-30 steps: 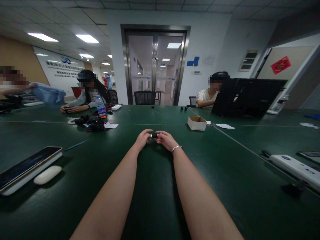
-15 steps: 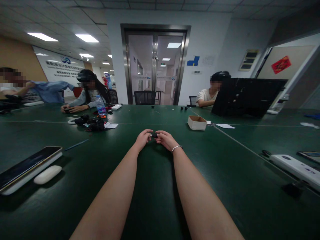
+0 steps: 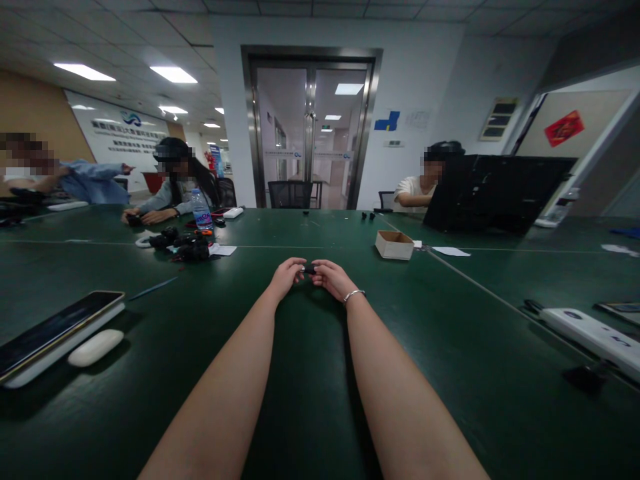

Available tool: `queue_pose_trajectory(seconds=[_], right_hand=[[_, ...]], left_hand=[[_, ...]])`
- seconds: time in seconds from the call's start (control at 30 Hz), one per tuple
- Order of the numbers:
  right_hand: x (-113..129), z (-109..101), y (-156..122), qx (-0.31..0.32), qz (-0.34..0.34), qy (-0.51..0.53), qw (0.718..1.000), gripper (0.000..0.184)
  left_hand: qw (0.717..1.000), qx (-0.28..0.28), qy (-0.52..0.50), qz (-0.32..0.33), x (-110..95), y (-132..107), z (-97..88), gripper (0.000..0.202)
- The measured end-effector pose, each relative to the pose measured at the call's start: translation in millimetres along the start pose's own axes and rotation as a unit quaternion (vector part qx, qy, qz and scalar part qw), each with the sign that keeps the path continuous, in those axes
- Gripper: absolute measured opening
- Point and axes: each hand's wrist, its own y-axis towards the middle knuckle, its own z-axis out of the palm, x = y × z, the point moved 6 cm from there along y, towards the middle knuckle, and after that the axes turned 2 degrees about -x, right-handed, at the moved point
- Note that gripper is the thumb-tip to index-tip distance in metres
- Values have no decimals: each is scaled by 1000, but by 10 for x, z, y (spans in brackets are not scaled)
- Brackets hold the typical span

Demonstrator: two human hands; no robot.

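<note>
Between my two hands, just above the green table (image 3: 320,373), is a small black object with a silvery end (image 3: 310,269); its kind is too small to make out. My left hand (image 3: 289,277) pinches the silvery end at its left. My right hand (image 3: 331,279), with a silver bracelet at the wrist, grips the black part from the right. Fingertips cover much of the object. Both forearms stretch forward over the table.
An open cardboard box (image 3: 394,245) stands ahead to the right. At left lie a phone (image 3: 60,330), a white rounded case (image 3: 96,348) and a thin blue stick (image 3: 153,289). A white power strip (image 3: 595,337) is at right. Other people sit beyond, near a bottle (image 3: 201,212) and a monitor (image 3: 500,193).
My hands keep nearly the same place and grip. Slightly more of the silvery end shows between them. At far left, a person's arm in a blue sleeve has moved.
</note>
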Motion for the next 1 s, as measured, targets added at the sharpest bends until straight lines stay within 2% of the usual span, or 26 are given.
queue_pose_trajectory(seconds=[0.2, 0.4, 0.53, 0.63, 0.73, 0.83, 0.93, 1.0], right_hand=[[7, 0, -4, 4, -1, 6, 1000, 18], [-12, 36, -17, 26, 5, -7, 1000, 21], [-32, 143, -32, 34, 10, -93, 995, 20], [-10, 192, -144, 60, 4, -160, 985, 28], [52, 112, -433, 93, 5, -189, 978, 43], [212, -74, -890, 108, 6, -239, 965, 39], [482, -296, -1443, 121, 29, -352, 928, 30], [754, -541, -1812, 85, 40, -436, 895, 33]], left_hand=[[1000, 10, 4, 1, -43, -22, 19, 26], [999, 17, -20, 39, -72, -19, 46, 28], [998, 24, -16, 48, -66, -47, 95, 28], [999, 14, 29, 25, -55, -95, 19, 26], [993, 82, 84, -9, -74, -216, -144, 26], [979, 154, 124, -49, -154, -483, -455, 28], [973, 159, 146, -80, -315, -889, -886, 35], [966, 151, 165, -128, -383, -1227, -1188, 37]])
